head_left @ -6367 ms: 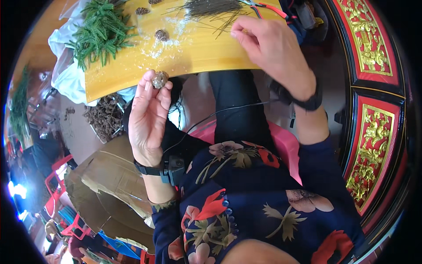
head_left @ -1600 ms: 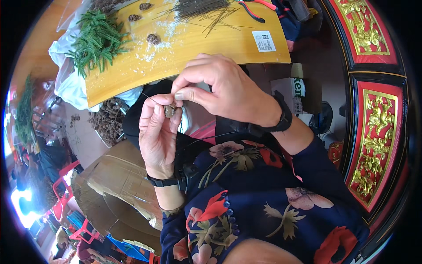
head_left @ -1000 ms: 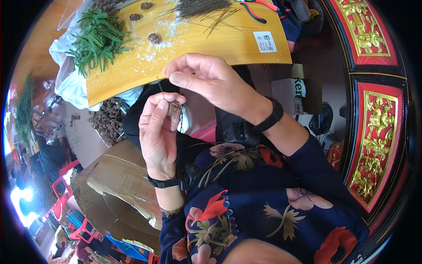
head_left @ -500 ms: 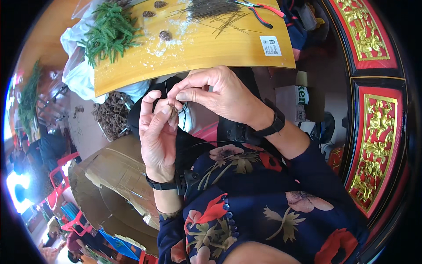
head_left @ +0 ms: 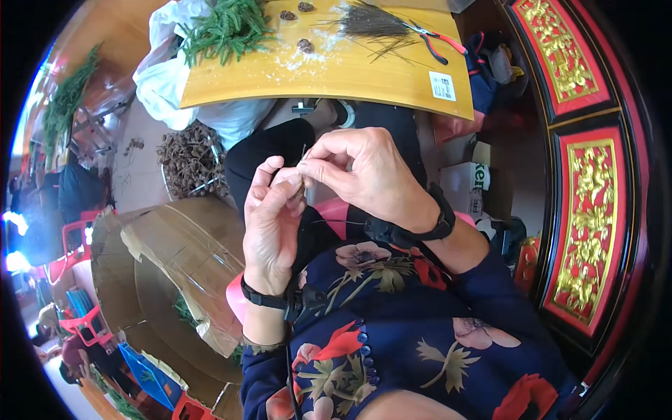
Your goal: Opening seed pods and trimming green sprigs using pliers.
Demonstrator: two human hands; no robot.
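In front of my lap, my left hand [head_left: 269, 227] is closed, thumb and fingers pinching a small brown pine cone [head_left: 302, 187] that the fingers mostly hide. My right hand [head_left: 371, 175] meets it from the right, thumb and forefinger pinched on a thin dark wire [head_left: 304, 150] whose end sticks up above the fingertips. How the wire sits on the cone cannot be made out. On the yellow table [head_left: 280, 84] beyond are a few loose pine cones [head_left: 305, 46], a bundle of thin dark wires [head_left: 371, 22] and red-and-black-handled pliers [head_left: 439, 47].
Green artificial sprigs [head_left: 227, 31] and a white plastic bag [head_left: 164, 87] are at the table's left. A heap of pine cones [head_left: 192, 164] is on the floor below. A large open cardboard box [head_left: 150, 266] stands at my left; red-and-gold carved panels [head_left: 586, 224] rise at right.
My view has shifted, and both hands appear slightly further right and lower. They have drawn closer together, the right fingertips now against the left ones; less of the wire shows.
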